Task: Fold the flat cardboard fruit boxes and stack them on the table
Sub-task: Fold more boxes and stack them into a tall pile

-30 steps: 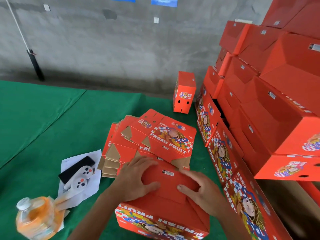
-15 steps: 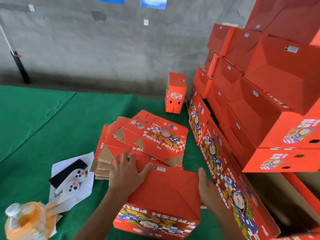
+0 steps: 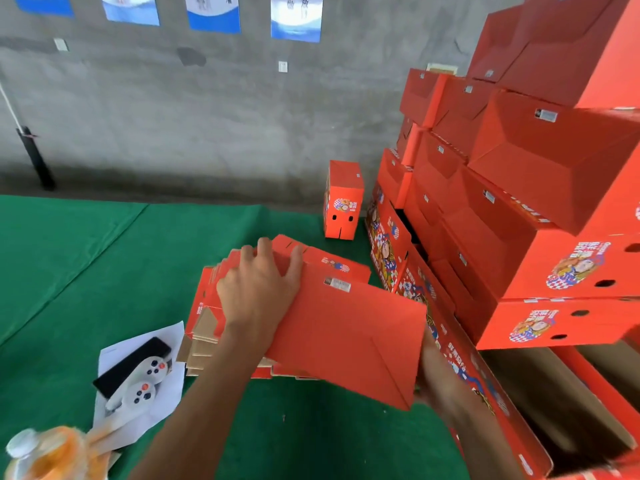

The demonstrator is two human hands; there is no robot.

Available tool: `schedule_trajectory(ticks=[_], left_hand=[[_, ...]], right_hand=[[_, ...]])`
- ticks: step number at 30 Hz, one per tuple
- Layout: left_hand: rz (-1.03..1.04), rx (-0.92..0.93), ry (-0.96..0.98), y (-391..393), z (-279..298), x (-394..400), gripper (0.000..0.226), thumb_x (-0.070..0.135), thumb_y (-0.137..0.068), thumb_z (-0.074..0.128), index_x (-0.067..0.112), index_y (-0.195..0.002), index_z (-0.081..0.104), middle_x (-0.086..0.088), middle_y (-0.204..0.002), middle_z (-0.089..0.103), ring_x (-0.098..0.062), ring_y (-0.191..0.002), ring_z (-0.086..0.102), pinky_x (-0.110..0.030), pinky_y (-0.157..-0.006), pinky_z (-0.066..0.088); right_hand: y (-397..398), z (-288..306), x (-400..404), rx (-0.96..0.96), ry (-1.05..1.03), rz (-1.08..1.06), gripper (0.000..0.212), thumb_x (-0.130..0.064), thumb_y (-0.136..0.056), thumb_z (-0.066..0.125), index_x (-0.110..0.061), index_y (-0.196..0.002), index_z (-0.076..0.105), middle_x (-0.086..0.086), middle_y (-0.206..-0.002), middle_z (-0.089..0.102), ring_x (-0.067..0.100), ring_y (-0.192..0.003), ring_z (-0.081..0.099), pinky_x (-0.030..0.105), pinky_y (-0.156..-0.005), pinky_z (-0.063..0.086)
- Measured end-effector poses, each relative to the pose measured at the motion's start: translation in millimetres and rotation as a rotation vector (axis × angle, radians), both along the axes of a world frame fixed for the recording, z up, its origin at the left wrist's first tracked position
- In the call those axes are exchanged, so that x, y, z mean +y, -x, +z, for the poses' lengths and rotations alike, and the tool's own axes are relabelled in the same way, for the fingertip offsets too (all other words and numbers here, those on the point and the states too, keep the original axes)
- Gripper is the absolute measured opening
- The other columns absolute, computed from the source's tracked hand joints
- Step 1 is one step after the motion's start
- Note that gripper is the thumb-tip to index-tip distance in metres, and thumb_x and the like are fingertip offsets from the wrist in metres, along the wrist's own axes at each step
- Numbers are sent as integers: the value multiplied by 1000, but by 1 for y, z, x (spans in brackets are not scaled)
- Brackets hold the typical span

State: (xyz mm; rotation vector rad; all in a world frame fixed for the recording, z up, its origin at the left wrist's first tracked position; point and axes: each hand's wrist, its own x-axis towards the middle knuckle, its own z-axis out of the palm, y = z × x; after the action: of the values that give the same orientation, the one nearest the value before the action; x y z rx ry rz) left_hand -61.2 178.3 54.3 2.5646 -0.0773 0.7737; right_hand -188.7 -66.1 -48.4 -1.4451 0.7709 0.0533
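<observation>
Red folded box (image 3: pixel 349 337) hides most of the blurred right hand (image 3: pixel 436 372), its grip unreadable; left hand (image 3: pixel 256 289) presses flat.

Matt red printed cardboard on the folded box (image 3: pixel 349 337), smooth face, a small paper barcode label stuck near its top edge. Under it, the pile of flat boxes (image 3: pixel 207 327) shows raw brown corrugated board along the edges. Green cloth (image 3: pixel 86 271) covers the table, felt-like, dull, creased in long lines. White paper sheet (image 3: pixel 173 379) carries two pale, smooth plastic controllers (image 3: pixel 145 379). The clear plastic bottle (image 3: pixel 38 455) looks glossy. Rough grey concrete wall (image 3: pixel 207 116) behind, with shiny posters (image 3: pixel 296 15).
</observation>
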Motion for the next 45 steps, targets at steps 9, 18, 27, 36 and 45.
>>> schedule_trajectory(ticks=[9, 18, 27, 36, 45], left_hand=[[-244, -3, 795, -36, -20, 2, 46, 47, -84, 59, 20, -121, 60, -2, -119, 65, -23, -114, 60, -40, -103, 45], [-324, -144, 1276, -46, -35, -3, 30, 32, -80, 50, 25, -105, 65, -7, -101, 67, -15, -88, 60, -44, -81, 50], [-394, -95, 1455, -56, 0, -43, 44, 40, -80, 63, 21, -119, 56, -23, -129, 53, -38, -110, 62, -51, -91, 56], [-718, -279, 1725, -65, 109, -95, 30, 33, -94, 71, 34, -121, 57, 6, -114, 69, -10, -90, 72, -27, -65, 62], [-1045, -100, 1858, -28, 220, -185, 67, 52, -88, 68, 22, -144, 46, -10, -132, 67, -24, -109, 72, -32, -76, 62]], right_hand=[[-8, 45, 3, -255, 15, 26, 84, -103, -59, 55, -59, -130, 58, -11, -129, 70, 16, -117, 68, 58, -104, 48], [1, 94, -7, -591, 318, 237, 84, -74, -76, 75, -65, -148, 32, -23, -152, 49, 5, -135, 55, 46, -108, 52], [4, 153, -7, -753, 826, 243, 94, -78, -76, 74, -68, -151, 17, -31, -164, 6, -1, -155, 4, 55, -121, 35], [33, 269, -1, -1033, 1318, -88, 81, -80, -88, 55, -55, -157, 24, -17, -162, 17, 10, -153, 18, 52, -114, 40], [74, 367, -4, -929, 1865, -301, 59, -60, -105, 44, -51, -159, 23, 8, -167, 21, 27, -143, 33, 41, -121, 30]])
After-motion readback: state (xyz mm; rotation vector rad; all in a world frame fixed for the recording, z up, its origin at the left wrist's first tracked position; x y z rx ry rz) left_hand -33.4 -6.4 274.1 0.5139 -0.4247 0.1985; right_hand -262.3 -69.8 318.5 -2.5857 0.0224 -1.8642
